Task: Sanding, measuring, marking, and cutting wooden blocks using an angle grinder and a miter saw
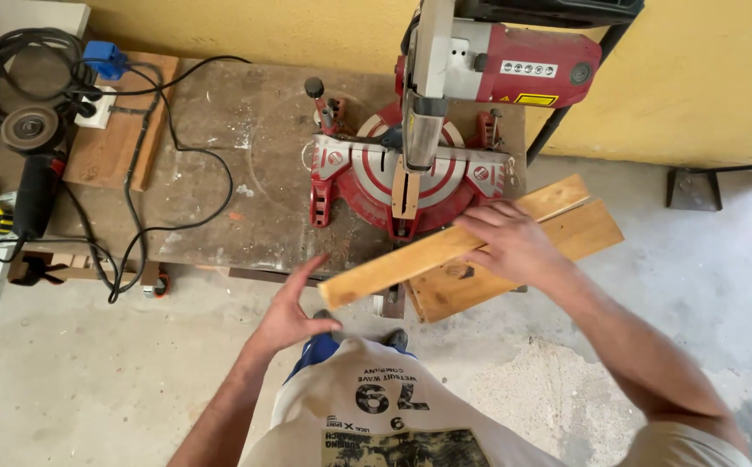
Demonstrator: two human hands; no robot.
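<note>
The right hand's grip (pixel 514 242) clamps down on the plank (pixel 445 251), whose long axis runs near-left to far-right, its near end just beside the open left hand (pixel 294 316).

plank (pixel 445 246) pale yellow | mitre saw (pixel 411 164) red-silver | wall (pixel 220 26) yellow

Long pale wooden slat (pixel 445 246) lies slanted atop another board (pixel 514 259)
</note>
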